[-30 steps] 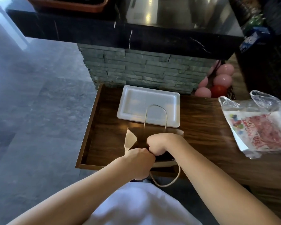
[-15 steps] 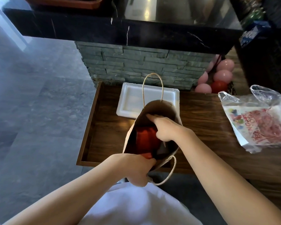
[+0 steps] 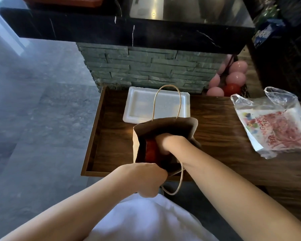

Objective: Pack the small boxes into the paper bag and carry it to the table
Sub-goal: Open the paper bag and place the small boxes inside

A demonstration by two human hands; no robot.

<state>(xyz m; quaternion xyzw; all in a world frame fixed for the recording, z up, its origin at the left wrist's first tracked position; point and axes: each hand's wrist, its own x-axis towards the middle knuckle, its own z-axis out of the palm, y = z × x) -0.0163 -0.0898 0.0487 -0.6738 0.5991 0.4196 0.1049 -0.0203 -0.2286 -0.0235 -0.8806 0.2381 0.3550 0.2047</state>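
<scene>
A brown paper bag with twine handles stands open on the wooden counter, near its left end. My left hand grips the bag's near rim. My right hand is reached down inside the bag, its fingers hidden. A red box shows inside the bag, right beside my right hand. Whether that hand holds the box I cannot tell.
A white foam tray lies behind the bag. A clear plastic bag with red print lies on the counter at the right. Pink and red balloons sit by the stone wall. A black stone ledge overhangs the back.
The bag was flat under both hands; it now stands open and upright. My right hand has gone deeper inside it, and my left hand keeps hold of the near rim.
</scene>
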